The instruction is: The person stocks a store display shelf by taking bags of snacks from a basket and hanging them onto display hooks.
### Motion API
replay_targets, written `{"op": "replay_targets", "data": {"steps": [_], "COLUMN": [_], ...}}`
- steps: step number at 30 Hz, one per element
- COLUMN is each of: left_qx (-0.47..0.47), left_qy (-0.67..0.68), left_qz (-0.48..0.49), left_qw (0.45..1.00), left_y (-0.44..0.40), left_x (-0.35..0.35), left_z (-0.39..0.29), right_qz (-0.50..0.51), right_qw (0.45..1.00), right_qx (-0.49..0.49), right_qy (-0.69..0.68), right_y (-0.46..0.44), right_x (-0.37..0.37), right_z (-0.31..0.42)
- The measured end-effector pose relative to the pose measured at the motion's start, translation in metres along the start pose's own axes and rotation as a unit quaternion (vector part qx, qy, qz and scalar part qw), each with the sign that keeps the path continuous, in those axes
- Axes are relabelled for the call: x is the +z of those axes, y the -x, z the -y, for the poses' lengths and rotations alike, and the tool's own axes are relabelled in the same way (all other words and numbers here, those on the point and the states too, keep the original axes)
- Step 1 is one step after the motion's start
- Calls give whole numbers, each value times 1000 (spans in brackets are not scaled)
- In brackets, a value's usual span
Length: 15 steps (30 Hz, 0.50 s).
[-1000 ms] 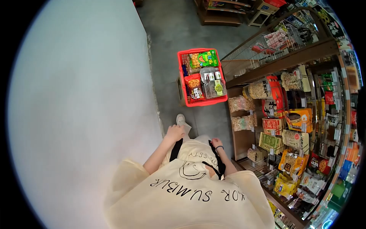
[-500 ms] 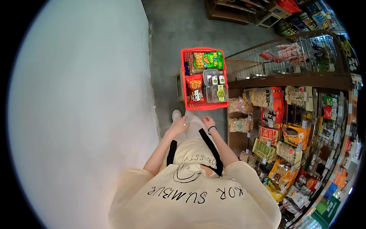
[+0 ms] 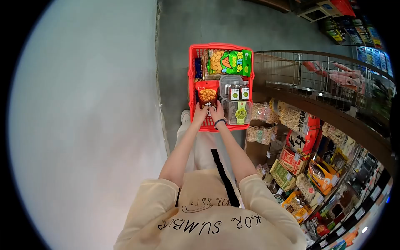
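The red snack bag [image 3: 207, 89] lies in the left half of the red basket [image 3: 221, 46], nearer its near edge than its far one, with its long axis running straight away from the person. Both hands are at its near end — the left hand [image 3: 201, 112] by the bag's left lower corner, the right hand [image 3: 217, 112] by its right — so the bag lies directly ahead of them and neither is clearly nearer. They sit close together, fingers touching the bag, though the fingertips are too small to tell whether they are clamped on it. Just beside the right hand, a clear plastic box [image 3: 241, 111] fills the basket's near right corner, with two small labelled containers [image 3: 239, 93] behind it. A green snack bag [image 3: 236, 62] lies along the far edge, reaching the far right corner.
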<state>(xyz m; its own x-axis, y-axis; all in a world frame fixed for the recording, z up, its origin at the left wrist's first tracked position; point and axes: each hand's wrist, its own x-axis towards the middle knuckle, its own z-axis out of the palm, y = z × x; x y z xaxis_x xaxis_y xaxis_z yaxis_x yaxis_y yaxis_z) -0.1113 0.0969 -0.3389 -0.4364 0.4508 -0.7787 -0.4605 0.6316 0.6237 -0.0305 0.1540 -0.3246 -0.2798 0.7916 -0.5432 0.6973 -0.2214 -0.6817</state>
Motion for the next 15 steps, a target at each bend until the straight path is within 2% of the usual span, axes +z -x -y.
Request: {"op": "replay_targets", "data": {"steps": [1, 2, 5, 9, 11, 12, 13, 15], "left_qx": [-36, -28, -38, -26, -16, -12, -16, 7], "left_qy": [26, 63, 51, 55, 19, 17, 14, -40], "left_qz": [-5, 14, -3, -4, -78, -84, -85, -156], "left_qw": [999, 998, 998, 998, 997, 996, 996, 987], "left_y": [0, -5, -29, -38, -49, -49, -50, -53], "left_x": [2, 4, 2, 6, 11, 12, 14, 22], "left_z": [-14, -20, -19, -28, -16, -14, -13, -15], "right_qz": [4, 10, 33, 3, 3, 4, 6, -19], "right_qw": [1000, 1000, 999, 999, 999, 997, 997, 994], "right_qx": [7, -3, 4, -12, 21, 52, 56, 59], "right_qy": [1, 10, 14, 38, -32, -49, -49, -86], "right_y": [-4, -7, -13, -25, -30, -31, -32, -34], "right_x": [1, 2, 0, 7, 10, 10, 12, 17], "right_z": [1, -1, 3, 2, 1, 1, 2, 3]}}
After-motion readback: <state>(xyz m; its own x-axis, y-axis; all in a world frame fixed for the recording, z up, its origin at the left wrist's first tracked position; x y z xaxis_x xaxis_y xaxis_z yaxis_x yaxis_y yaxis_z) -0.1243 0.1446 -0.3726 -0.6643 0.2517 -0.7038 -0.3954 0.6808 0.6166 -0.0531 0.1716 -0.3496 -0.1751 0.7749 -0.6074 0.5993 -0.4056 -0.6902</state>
